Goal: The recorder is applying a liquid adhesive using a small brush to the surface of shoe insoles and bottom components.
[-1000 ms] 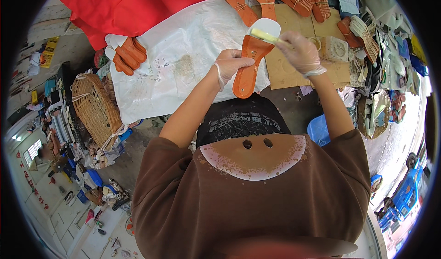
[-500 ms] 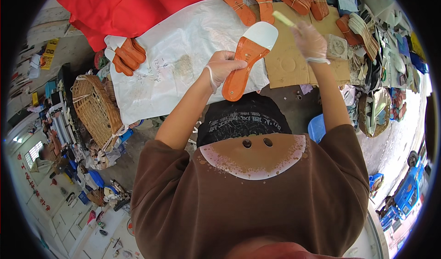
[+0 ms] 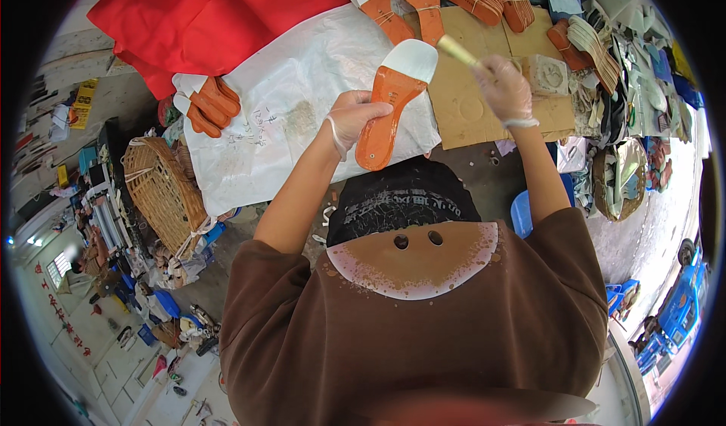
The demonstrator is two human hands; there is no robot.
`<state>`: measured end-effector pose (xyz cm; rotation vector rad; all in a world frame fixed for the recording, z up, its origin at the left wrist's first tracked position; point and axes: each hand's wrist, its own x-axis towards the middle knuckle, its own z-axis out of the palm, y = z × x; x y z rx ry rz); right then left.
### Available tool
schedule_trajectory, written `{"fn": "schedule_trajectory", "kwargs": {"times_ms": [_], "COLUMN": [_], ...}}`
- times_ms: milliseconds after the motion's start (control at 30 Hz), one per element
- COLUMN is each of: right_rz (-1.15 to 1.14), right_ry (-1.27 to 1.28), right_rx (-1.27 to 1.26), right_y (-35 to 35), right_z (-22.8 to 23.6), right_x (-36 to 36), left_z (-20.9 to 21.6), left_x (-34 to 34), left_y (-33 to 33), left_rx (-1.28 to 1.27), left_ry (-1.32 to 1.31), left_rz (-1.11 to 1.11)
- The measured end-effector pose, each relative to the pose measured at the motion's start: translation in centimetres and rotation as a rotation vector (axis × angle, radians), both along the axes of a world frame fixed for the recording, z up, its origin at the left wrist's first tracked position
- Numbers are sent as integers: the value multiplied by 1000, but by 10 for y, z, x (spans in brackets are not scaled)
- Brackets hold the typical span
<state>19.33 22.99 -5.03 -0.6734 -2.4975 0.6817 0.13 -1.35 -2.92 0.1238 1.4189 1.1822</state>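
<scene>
- Basket [image 3: 162, 192]: a wicker basket stands at my far left, beside the white sheet [image 3: 302, 116] that covers the worktop. It is well apart from both of my hands.
- Spare soles [image 3: 208, 102]: a small stack of orange soles lies on the left corner of the white sheet, below the red cloth [image 3: 212, 10]. It is near neither hand.
- Left hand [image 3: 355, 120]: my gloved fingers are curled and pinch the orange sole [image 3: 393, 101] along its left edge, at about the middle of its length. I hold the sole clear above the sheet.
- Sole axis: the long axis runs from the heel end, low and nearest my chest, up and to the right to the white toe end. The toe end points toward my right hand.
- Brush [image 3: 456, 49]: the pale bristle tip sits just beside the white toe end, up and to its right. I cannot tell whether it touches.
- Right hand [image 3: 505, 89]: my gloved fingers are pressed closed round the brush handle. This hand lies to the right of the sole's toe end and is the nearer hand to it.
- Cardboard [image 3: 484, 101]: a brown sheet lies under my right hand, with a square container [image 3: 546, 74] just right of that hand.
- Finished pieces [image 3: 401, 3]: more orange-and-white soles lie along the far edge of the worktop.
</scene>
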Motion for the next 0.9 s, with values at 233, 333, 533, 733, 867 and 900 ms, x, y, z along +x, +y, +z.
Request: {"fn": "schedule_trajectory", "kwargs": {"times_ms": [233, 333, 533, 733, 867, 900], "right_rz": [-5, -167, 208, -149, -326, -322], "right_ry": [-199, -181, -27, -237, -20, -18], "right_rx": [168, 199, 53, 146, -390, -394], "right_y": [-3, 24, -23, 25, 14, 2], "right_z": [-17, -27, 7, -21, 17, 22], "right_x": [-3, -7, -7, -9, -7, -7], "left_z": [8, 5, 7, 8, 4, 7], "left_x": [6, -2, -3, -5, -4, -7], "left_y": [4, 4, 2, -4, -15, -16], "left_rx": [39, 21, -49, -12, -44, -16], "left_ry": [25, -22, 14, 109, 1276, 1879], "left_rz": [-80, -78, -71, -168, -464, -602]}}
